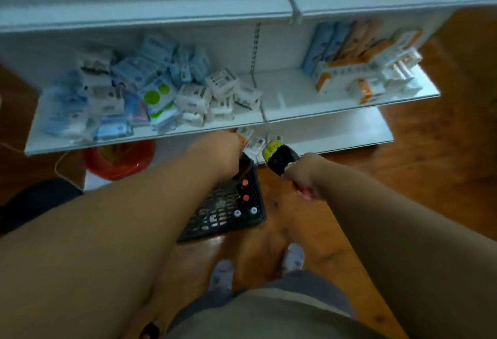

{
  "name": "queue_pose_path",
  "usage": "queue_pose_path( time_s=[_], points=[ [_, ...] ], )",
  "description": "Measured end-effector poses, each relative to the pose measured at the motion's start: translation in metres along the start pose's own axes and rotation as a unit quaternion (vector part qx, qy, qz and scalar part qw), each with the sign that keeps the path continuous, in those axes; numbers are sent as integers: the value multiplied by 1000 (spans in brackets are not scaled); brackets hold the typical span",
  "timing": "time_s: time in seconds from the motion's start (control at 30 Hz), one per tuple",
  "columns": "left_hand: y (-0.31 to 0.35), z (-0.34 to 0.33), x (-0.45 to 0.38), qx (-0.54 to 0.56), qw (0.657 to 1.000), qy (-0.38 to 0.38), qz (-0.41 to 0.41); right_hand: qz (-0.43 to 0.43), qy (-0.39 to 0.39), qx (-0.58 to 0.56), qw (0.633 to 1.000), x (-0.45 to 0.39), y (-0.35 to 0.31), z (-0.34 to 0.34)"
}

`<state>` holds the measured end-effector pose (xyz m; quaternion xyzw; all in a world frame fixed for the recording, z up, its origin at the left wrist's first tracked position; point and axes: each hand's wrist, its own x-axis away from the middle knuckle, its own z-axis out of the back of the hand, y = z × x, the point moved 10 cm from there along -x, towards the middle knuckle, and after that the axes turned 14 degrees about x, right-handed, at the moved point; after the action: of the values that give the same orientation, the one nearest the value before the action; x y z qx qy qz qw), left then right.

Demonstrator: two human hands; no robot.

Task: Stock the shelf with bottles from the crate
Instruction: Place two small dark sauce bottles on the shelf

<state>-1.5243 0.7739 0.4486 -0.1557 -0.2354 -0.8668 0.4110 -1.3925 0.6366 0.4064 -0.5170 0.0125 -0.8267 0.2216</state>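
Right hand (302,177) wrapped around a dark yellow-capped bottle (281,157), long axis aimed at the bottom shelf (336,137); left hand (223,153) over crate (228,212), fingers hidden.

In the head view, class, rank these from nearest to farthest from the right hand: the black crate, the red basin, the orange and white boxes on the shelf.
Measured from the right hand:
1. Black crate: on the floor just to its left, nearest.
2. Orange and white boxes: on the shelf above and to its right.
3. Red basin: under the shelf, far left, beyond the left hand.
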Motion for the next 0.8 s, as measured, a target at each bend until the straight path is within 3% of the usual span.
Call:
queue_pose_path(
  time_s=[0.23,0.57,0.8],
  points=[
    [135,36,-13,-59,993,40,-93,44,130,-34,990,45,79,128],
    [375,60,-69,-37,984,69,-163,5,183,-144,973,33,247,296],
    [470,115,-130,-36,973,129,-189,2,231,-200,952,18,279,408]
  ],
)
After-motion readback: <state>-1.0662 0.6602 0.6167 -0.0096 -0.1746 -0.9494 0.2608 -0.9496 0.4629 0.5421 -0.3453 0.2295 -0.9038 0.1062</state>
